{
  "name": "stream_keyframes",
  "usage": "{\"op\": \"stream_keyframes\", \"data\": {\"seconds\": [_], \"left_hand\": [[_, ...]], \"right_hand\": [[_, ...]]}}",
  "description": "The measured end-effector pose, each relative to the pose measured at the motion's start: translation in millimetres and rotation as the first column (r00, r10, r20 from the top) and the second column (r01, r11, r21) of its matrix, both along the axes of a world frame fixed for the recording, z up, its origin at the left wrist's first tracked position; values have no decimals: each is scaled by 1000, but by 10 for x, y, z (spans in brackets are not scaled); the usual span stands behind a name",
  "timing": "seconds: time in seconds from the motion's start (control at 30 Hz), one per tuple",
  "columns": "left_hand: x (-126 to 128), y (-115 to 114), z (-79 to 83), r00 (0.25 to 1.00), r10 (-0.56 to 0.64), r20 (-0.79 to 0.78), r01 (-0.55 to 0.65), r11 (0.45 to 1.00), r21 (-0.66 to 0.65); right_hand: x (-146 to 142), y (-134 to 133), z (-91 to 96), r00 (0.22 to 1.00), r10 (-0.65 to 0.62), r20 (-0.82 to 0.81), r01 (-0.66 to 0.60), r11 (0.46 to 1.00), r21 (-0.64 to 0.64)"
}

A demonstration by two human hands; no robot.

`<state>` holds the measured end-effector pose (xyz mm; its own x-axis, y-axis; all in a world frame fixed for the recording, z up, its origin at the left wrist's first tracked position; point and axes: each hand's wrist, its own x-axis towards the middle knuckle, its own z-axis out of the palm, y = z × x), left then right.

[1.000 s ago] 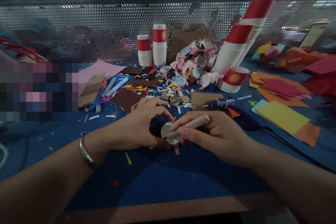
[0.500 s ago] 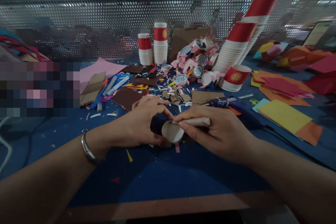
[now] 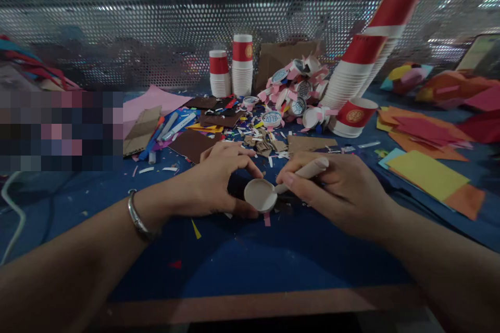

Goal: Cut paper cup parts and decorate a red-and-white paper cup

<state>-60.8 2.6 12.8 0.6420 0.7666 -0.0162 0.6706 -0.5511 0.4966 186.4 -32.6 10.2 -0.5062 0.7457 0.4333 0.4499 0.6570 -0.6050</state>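
Observation:
A small round white cup base [image 3: 260,193] rests on the blue table [image 3: 250,255] in front of me. My left hand [image 3: 213,179] curls around it, thumb and forefinger pinching its left and far rim. My right hand [image 3: 339,190] is closed on a pale pen [image 3: 302,173], held like a writing tool. Its tip touches the right edge of the cup base. A silver bracelet [image 3: 136,217] sits on my left wrist.
Stacks of red-and-white paper cups [image 3: 242,65] and a leaning stack [image 3: 361,62] stand behind. A pile of finished pink-trimmed cup pieces [image 3: 295,91], paper scraps, brown card [image 3: 193,144] and markers [image 3: 172,127] litter the middle. Coloured paper sheets [image 3: 427,171] lie right. A perforated metal screen closes the back.
The pen tip has moved from lying across the cup base to its right edge, and the pen's far end has tilted upward. My left hand keeps its hold.

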Motion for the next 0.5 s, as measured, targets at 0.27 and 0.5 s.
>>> {"op": "stream_keyframes", "data": {"seconds": [0.27, 0.5], "left_hand": [[14, -1, 3, 1000, -3, -23, 4, 1000, 18], [23, 12, 12, 999, -27, -16, 28, 999, 36]], "right_hand": [[-84, 38, -36, 995, -27, -100, -3, 956, -294], [-223, 58, -111, 983, 14, -184, -89, 908, -409]]}}
